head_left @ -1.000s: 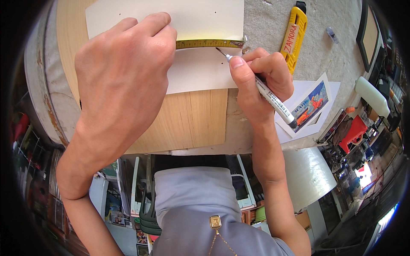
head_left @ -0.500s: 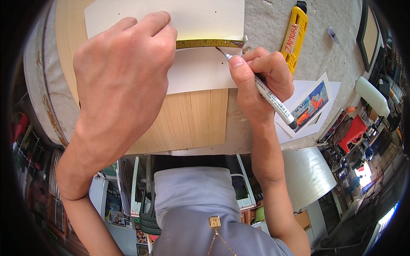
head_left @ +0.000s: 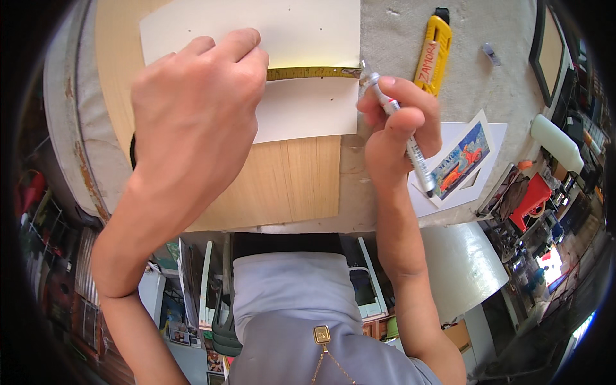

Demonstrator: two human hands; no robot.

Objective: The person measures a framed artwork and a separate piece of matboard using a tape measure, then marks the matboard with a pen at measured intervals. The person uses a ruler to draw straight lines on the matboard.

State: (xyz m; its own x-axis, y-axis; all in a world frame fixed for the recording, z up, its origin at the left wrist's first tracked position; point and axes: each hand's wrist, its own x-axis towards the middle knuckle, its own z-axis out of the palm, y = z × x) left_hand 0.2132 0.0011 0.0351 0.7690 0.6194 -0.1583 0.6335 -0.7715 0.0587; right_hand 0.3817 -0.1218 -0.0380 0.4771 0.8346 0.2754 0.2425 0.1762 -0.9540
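Observation:
A white board (head_left: pixel 301 112) with several small dark dots lies in front of me. Across it runs a yellow tape measure (head_left: pixel 308 73), its metal hook end by the board's right edge. My left hand (head_left: pixel 196 106) is closed over the tape's left part; its fingertips and most of what they grip are hidden beneath. Between the thumb and fingers of my right hand (head_left: pixel 401 131) is a slim white marker pen (head_left: pixel 417 160), tilted. The pen's upper end is beside the tape's hook, just off the board, and its black end points down toward my wrist.
A wooden panel (head_left: pixel 289 186) lies under the board on the cloth-covered table (head_left: pixel 391 38). To the right are a yellow utility knife (head_left: pixel 434 58), a small clear cap (head_left: pixel 491 54), a picture card (head_left: pixel 462 160) on white sheets and a dark frame (head_left: pixel 548 51).
The pen's tip has left the board at the tape's lower edge and moved right, past the hook. A small dot now shows there. My left hand stays over the tape.

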